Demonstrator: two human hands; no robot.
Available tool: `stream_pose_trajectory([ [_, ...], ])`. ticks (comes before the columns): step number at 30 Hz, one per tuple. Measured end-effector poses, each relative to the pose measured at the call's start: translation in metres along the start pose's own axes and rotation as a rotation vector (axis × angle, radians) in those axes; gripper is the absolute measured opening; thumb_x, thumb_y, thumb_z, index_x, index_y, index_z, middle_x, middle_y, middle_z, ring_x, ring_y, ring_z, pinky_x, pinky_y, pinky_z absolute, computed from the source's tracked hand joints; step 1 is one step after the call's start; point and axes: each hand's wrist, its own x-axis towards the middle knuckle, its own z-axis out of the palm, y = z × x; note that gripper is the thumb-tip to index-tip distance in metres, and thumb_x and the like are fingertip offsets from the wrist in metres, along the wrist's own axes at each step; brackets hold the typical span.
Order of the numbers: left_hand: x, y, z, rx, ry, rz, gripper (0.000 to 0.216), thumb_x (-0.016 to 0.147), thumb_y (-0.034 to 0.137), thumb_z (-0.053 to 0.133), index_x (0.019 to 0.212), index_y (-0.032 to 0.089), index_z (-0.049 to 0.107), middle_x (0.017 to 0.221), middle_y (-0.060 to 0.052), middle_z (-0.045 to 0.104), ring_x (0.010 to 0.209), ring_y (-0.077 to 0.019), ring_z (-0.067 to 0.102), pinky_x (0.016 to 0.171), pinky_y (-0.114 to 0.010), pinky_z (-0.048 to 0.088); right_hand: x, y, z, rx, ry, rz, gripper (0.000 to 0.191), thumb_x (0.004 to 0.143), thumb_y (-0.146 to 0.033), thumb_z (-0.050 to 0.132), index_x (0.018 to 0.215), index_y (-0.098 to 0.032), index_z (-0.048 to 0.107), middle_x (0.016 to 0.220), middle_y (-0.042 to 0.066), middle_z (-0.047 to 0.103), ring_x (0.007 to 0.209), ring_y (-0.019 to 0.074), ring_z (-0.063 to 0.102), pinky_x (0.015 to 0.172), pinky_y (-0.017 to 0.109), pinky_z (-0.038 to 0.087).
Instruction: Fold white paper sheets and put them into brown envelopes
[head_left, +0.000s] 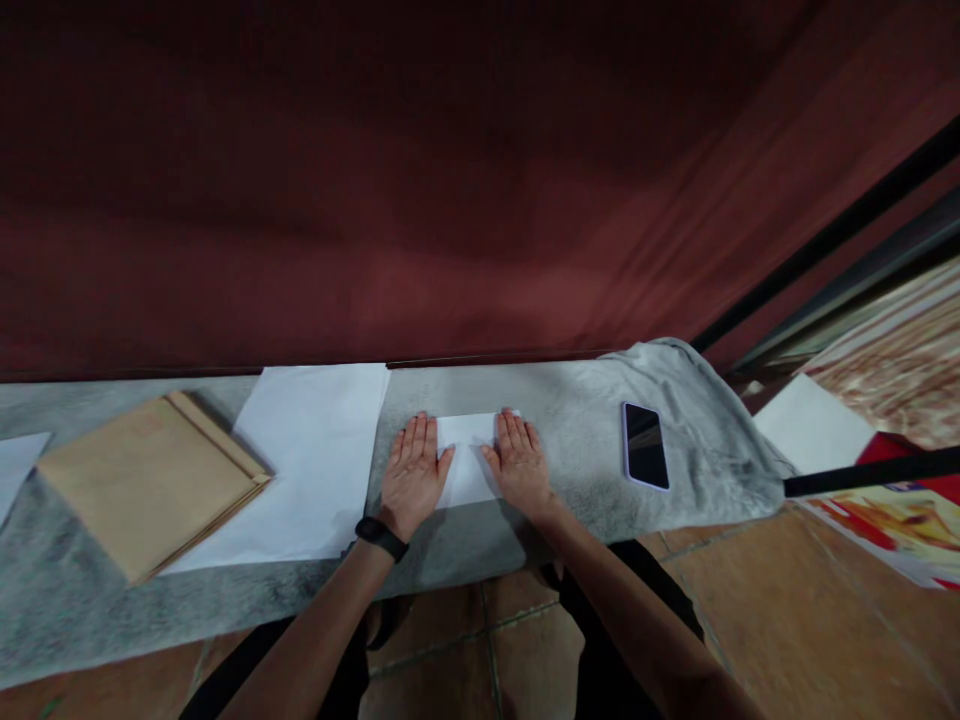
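A small white sheet of paper (468,462) lies on the grey cloth in front of me; whether it is folded I cannot tell. My left hand (412,472) rests flat over its left edge, palm down, with the thumb pointing inward. Over the right edge lies my right hand (519,462), also palm down with fingers stretched out. Both hands are open, and the paper's middle shows between the thumbs. A black wristband (382,538) is on my left wrist.
Left of my hands, brown envelopes (150,480) lie partly over large white sheets (322,460). A phone (646,446) with a purple case sits to the right on the grey cloth (585,500). A dark red curtain (465,200) hangs behind; tiled floor (750,590) shows below.
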Motion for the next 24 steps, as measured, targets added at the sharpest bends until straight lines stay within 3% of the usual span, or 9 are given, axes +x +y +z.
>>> stream_pose_trajectory([
  [13, -0.002, 0.004, -0.008, 0.007, 0.075, -0.030, 0.066, 0.102, 0.044, 0.028, 0.150, -0.001, 0.037, 0.158, -0.024, 0.036, 0.151, -0.0344, 0.026, 0.123, -0.056, 0.023, -0.008, 0.015, -0.006, 0.010, 0.024, 0.099, 0.064, 0.106, -0.045, 0.034, 0.153, -0.002, 0.035, 0.156, 0.024, 0.039, 0.147, 0.0349, 0.035, 0.120, 0.056, 0.026],
  [16, -0.003, 0.017, -0.016, -0.083, 0.010, 0.168, 0.059, 0.103, 0.041, 0.031, 0.150, 0.007, 0.040, 0.158, -0.018, 0.039, 0.150, -0.0282, 0.030, 0.123, -0.050, 0.028, -0.004, 0.012, -0.016, 0.096, -0.014, 0.056, 0.061, 0.107, -0.044, 0.031, 0.154, -0.006, 0.034, 0.160, 0.020, 0.035, 0.150, 0.0321, 0.031, 0.122, 0.055, 0.025],
  [20, -0.011, 0.032, -0.018, -0.210, -0.174, 0.510, 0.047, 0.102, 0.039, 0.039, 0.137, 0.012, 0.056, 0.145, -0.014, 0.057, 0.142, -0.0221, 0.045, 0.122, -0.043, 0.032, 0.003, 0.004, -0.031, 0.303, -0.204, -0.213, 0.054, 0.109, -0.041, 0.022, 0.153, -0.016, 0.040, 0.159, 0.008, 0.040, 0.150, 0.0191, 0.032, 0.124, 0.043, 0.027],
  [24, -0.020, 0.034, -0.015, -0.229, -0.230, 0.582, 0.048, 0.100, 0.043, 0.047, 0.135, 0.013, 0.058, 0.142, -0.015, 0.059, 0.140, -0.0229, 0.047, 0.123, -0.044, 0.029, 0.008, 0.000, -0.031, 0.333, -0.313, -0.362, 0.052, 0.109, -0.039, 0.022, 0.151, -0.017, 0.043, 0.158, 0.007, 0.042, 0.148, 0.0158, 0.034, 0.127, 0.041, 0.022],
])
